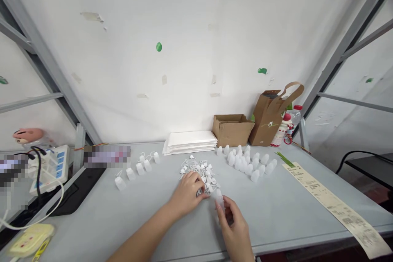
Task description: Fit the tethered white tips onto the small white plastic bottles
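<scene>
My right hand (pixel 236 224) grips a small translucent white bottle (pixel 220 199) near the table's front middle, its fingers curled round the bottle. My left hand (pixel 188 191) reaches into a pile of small white caps with loops (pixel 200 172), fingers pinched on something small I cannot make out. To the right stands a cluster of several white bottles (pixel 247 161). A short row of finished-looking capped bottles (pixel 138 168) lies to the left.
A stack of white padded envelopes (pixel 190 142), an open cardboard box (pixel 232 129), a brown paper bag (pixel 270 116) and a drink bottle (pixel 295 115) line the back wall. A long paper receipt (pixel 334 204) lies at right. A power strip (pixel 50 166) and cables sit left.
</scene>
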The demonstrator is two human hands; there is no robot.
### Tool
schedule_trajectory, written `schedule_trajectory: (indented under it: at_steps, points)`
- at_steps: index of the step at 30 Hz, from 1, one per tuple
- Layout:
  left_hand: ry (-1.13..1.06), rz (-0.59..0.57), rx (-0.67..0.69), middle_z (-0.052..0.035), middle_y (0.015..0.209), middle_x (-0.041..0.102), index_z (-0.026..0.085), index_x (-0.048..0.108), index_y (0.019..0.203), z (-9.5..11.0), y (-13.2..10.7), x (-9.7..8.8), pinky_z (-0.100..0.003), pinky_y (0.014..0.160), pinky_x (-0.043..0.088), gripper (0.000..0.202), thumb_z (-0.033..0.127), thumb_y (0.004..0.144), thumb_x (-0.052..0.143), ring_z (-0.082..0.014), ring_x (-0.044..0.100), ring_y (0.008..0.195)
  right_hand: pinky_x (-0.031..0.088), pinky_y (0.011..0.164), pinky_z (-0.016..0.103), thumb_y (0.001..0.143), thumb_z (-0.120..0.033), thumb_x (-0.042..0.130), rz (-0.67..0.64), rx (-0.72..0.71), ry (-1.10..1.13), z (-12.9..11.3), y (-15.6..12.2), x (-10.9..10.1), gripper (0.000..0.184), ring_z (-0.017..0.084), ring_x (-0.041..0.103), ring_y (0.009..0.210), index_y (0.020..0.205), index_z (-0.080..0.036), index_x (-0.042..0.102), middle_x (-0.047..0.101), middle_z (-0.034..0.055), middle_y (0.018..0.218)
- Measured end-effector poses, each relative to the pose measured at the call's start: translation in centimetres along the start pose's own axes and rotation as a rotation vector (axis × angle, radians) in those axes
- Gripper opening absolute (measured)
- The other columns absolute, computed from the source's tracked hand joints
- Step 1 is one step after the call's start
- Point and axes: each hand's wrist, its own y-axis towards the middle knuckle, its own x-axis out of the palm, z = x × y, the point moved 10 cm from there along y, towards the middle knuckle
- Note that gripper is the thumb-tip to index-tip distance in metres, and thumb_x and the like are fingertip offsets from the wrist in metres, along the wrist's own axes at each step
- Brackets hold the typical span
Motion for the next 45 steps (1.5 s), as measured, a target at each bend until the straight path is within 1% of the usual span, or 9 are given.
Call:
schedule_trajectory:
  at_steps: [3, 9, 14, 17, 22, 26, 31, 37, 45]
  points:
    - [-0.085, 0.0, -0.051, -0.0024, 0.083, 0.055, 0.021, 0.06, 0.073, -0.6, 0.1, 0.1, -0.031, 0.076, 0.038, 0.014, 0.034, 0.073, 0.06, -0.0182, 0.048, 0.084, 0.046, 0.057, 0.024, 0.077, -0.05, 0.05, -0.064, -0.012, -0.009, 0.0, 0.1, 0.5, 0.039, 0.016, 0.055, 0.06, 0.097, -0.017, 0.06, 0.065, 0.006, 0.078]
    - [-0.304, 0.084, -0.225, -0.0025, 0.082, 0.056, 0.021, 0.062, 0.071, -2.6, 0.4, -0.7, -0.031, 0.076, 0.04, 0.01, 0.031, 0.072, 0.061, -0.0184, 0.052, 0.084, 0.046, 0.062, 0.025, 0.078, -0.05, 0.049, -0.082, -0.028, -0.03, 0.3, -0.1, 0.9, 0.041, 0.016, 0.055, 0.064, 0.099, -0.016, 0.058, 0.064, 0.0068, 0.081]
    - [-0.479, 0.143, -0.361, -0.0028, 0.078, 0.058, 0.019, 0.062, 0.071, -4.6, 0.3, -1.1, -0.027, 0.065, 0.041, 0.012, 0.031, 0.07, 0.059, -0.0175, 0.055, 0.078, 0.045, 0.063, 0.026, 0.08, -0.049, 0.046, -0.07, -0.047, -0.043, -0.1, -0.3, 1.0, 0.038, 0.016, 0.055, 0.065, 0.098, -0.017, 0.058, 0.063, 0.0063, 0.082]
    - [-0.612, 0.186, -0.43, -0.003, 0.076, 0.059, 0.017, 0.061, 0.072, -5.8, 0.1, -1.0, -0.025, 0.061, 0.041, 0.016, 0.032, 0.068, 0.059, -0.0159, 0.055, 0.072, 0.046, 0.064, 0.026, 0.082, -0.047, 0.044, -0.054, -0.089, -0.043, -0.7, -0.3, 1.0, 0.037, 0.016, 0.055, 0.064, 0.099, -0.017, 0.057, 0.062, 0.0057, 0.08]
    - [-0.803, 0.203, -0.494, -0.0024, 0.07, 0.062, 0.015, 0.06, 0.071, -6.4, 0.0, -0.5, -0.026, 0.063, 0.043, 0.019, 0.033, 0.065, 0.062, -0.0153, 0.057, 0.067, 0.048, 0.063, 0.025, 0.086, -0.04, 0.041, -0.124, -0.236, -0.094, -1.8, -0.4, 1.7, 0.031, 0.015, 0.056, 0.063, 0.103, -0.018, 0.055, 0.062, 0.0049, 0.078]
    - [-0.867, 0.256, -0.556, -0.0029, 0.069, 0.064, 0.016, 0.061, 0.068, -7.0, -0.4, -0.9, -0.027, 0.066, 0.044, 0.02, 0.034, 0.061, 0.066, -0.0167, 0.058, 0.068, 0.049, 0.061, 0.026, 0.087, -0.036, 0.041, -0.095, -0.333, -0.126, -2.4, -0.6, 1.5, 0.028, 0.015, 0.056, 0.062, 0.104, -0.018, 0.054, 0.061, 0.0052, 0.077]
    - [-0.923, 0.278, -0.62, -0.0045, 0.074, 0.067, 0.016, 0.064, 0.069, -7.4, -0.8, -1.6, -0.027, 0.069, 0.043, 0.023, 0.037, 0.06, 0.066, -0.0185, 0.06, 0.076, 0.049, 0.062, 0.026, 0.088, -0.032, 0.041, -0.106, -0.352, -0.157, -2.7, -0.8, 1.7, 0.023, 0.015, 0.057, 0.063, 0.104, -0.019, 0.052, 0.06, 0.0049, 0.077]
    - [-0.966, 0.337, -0.734, -0.0031, 0.072, 0.066, 0.016, 0.063, 0.069, -8.4, -1.6, -1.9, -0.021, 0.051, 0.032, 0.023, 0.037, 0.061, 0.065, -0.016, 0.059, 0.072, 0.049, 0.062, 0.028, 0.088, -0.032, 0.041, -0.109, -0.367, -0.179, -2.7, -0.9, 1.8, 0.023, 0.016, 0.056, 0.063, 0.104, -0.019, 0.051, 0.058, 0.004, 0.075]
    - [-1.04, 0.395, -0.729, -0.0004, 0.064, 0.064, 0.015, 0.059, 0.068, -8.9, -1.5, -1.9, -0.02, 0.047, 0.031, 0.024, 0.036, 0.06, 0.067, -0.0133, 0.06, 0.062, 0.049, 0.062, 0.029, 0.088, -0.03, 0.041, -0.123, -0.386, -0.183, -2.8, -0.9, 2.0, 0.022, 0.016, 0.055, 0.063, 0.104, -0.019, 0.05, 0.058, 0.0053, 0.076]
